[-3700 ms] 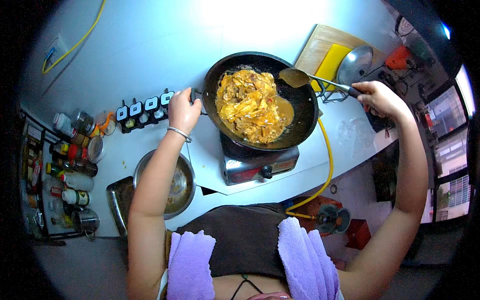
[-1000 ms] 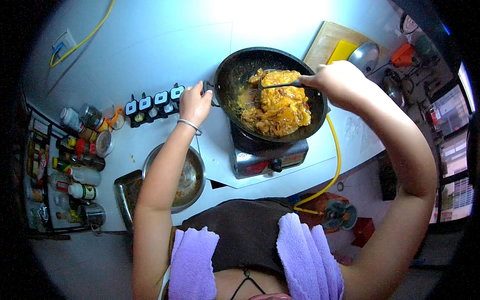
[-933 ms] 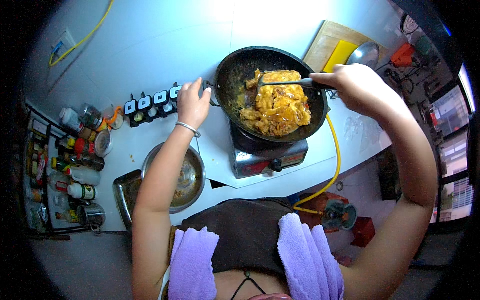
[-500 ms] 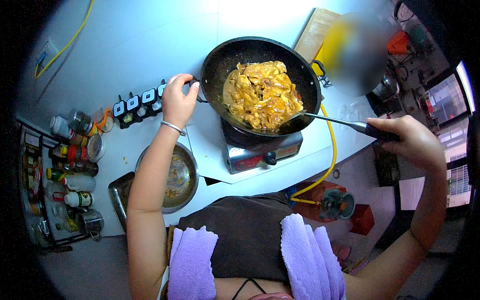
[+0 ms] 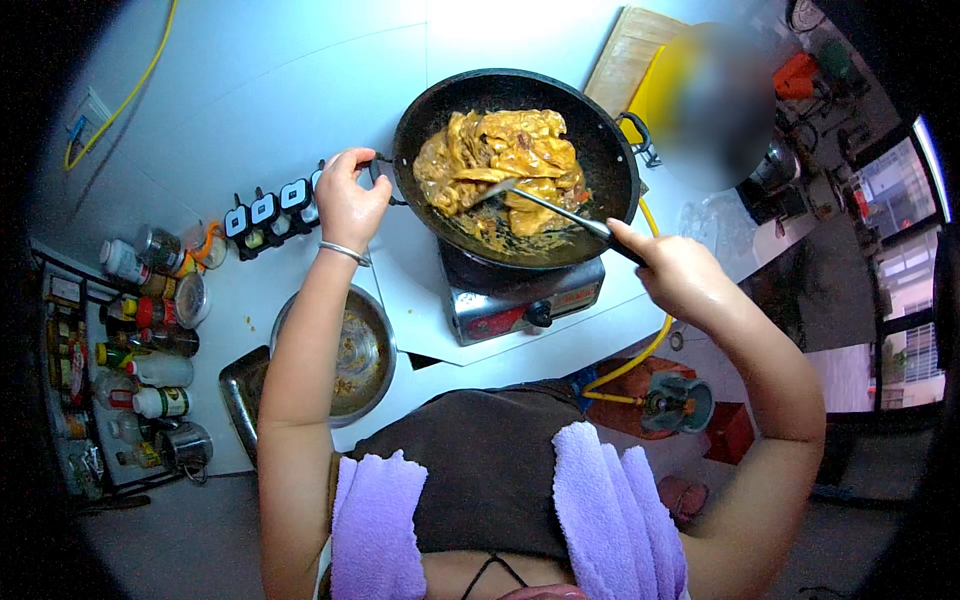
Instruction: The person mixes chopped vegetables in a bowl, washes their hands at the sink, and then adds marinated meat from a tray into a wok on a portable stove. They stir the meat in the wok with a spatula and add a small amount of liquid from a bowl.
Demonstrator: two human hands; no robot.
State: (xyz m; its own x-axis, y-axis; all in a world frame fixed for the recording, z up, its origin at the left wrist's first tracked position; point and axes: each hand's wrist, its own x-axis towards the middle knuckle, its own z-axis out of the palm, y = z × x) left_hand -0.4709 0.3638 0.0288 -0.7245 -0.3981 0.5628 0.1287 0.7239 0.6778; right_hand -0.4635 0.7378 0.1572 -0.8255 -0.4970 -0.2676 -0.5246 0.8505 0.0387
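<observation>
A black wok [image 5: 602,150] sits on a portable gas stove [image 5: 530,307], heaped with brownish-yellow pieces of food in sauce [image 5: 520,140]. My left hand [image 5: 352,202] is closed on the wok's left loop handle, with thumb and fingers around it. In my right hand [image 5: 682,278] is a metal spatula [image 5: 562,211] with a dark handle, gripped beside the wok's lower right rim. Its blade lies among the food near the middle of the wok. Some sauce coats the bared lower part of the wok.
Under my left forearm stands a steel pan [image 5: 378,350] with food residue. Further left are a spice-box rack [image 5: 265,212] and several jars and bottles [image 5: 165,345]. A wooden board [image 5: 625,60] leans behind the wok. A yellow hose [image 5: 655,345] runs down to a gas cylinder [image 5: 675,402].
My right hand has moved left toward the wok, and the spatula blade has swept inward from the right rim. The food has shifted up and left. My left hand stays on the handle.
</observation>
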